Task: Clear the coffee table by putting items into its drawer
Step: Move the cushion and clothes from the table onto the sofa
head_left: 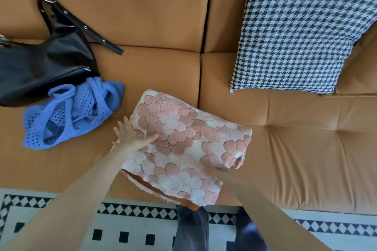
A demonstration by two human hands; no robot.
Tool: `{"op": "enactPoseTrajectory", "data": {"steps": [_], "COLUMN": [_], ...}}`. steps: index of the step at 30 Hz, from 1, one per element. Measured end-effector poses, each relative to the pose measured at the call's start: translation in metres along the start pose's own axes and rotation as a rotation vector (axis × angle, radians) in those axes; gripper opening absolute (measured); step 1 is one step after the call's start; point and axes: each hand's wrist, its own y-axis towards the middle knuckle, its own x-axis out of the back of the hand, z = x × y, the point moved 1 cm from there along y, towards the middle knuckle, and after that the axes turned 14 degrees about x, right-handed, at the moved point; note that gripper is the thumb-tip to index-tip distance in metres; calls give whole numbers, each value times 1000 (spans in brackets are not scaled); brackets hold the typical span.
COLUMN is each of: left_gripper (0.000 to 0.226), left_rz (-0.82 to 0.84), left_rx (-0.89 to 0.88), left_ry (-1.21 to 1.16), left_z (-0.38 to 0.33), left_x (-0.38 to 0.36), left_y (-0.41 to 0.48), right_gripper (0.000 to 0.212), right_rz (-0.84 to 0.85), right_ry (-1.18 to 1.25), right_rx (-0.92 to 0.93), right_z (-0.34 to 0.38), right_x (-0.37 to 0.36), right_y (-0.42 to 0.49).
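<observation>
A pink and white floral cushion [183,140] lies tilted on the front of the orange sofa seat [295,149]. My left hand [132,136] is at the cushion's left edge, fingers straight and spread, thumb lying across its top. My right forearm [251,193] reaches to the cushion's lower right side, and the hand is hidden under the fabric. The coffee table and its drawer are out of view.
A black handbag [40,67] and a blue knitted mesh bag [69,114] lie on the left of the sofa. A houndstooth pillow [302,30] leans at the back right. A black and white patterned rug [132,226] covers the floor by my legs.
</observation>
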Motion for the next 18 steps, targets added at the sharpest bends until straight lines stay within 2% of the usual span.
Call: {"op": "enactPoseTrajectory", "data": {"steps": [3,5,7,8,11,13,15,18], "left_gripper": [136,127,91,70,42,43,44,46], "left_rz": [68,106,147,167,56,-43,-79,-50], "left_rx": [14,7,-42,-62,-134,-189,-237,-283], "left_ry": [51,3,-133,-226,-293,-339,-421,-430], "left_z": [-1,1,1,2,-3,-13,-25,-45], "left_x": [-3,-7,-5,-2,9,15,22,21], "left_y": [15,25,22,18,-4,-21,-34,-36], "right_gripper": [76,84,86,84,63,48,46,52], "right_rz": [-2,16,-11,-78,-233,-283,-336,-399], "right_ry": [97,201,232,194,111,183,251,167], "right_rx": [14,8,28,52,167,302,397,377], "right_z": [-4,-7,0,7,38,59,77,89], "right_x": [-3,-4,-9,-11,-9,0,17,41], "right_y": [-5,-7,-17,-23,-50,-62,-68,-58]}}
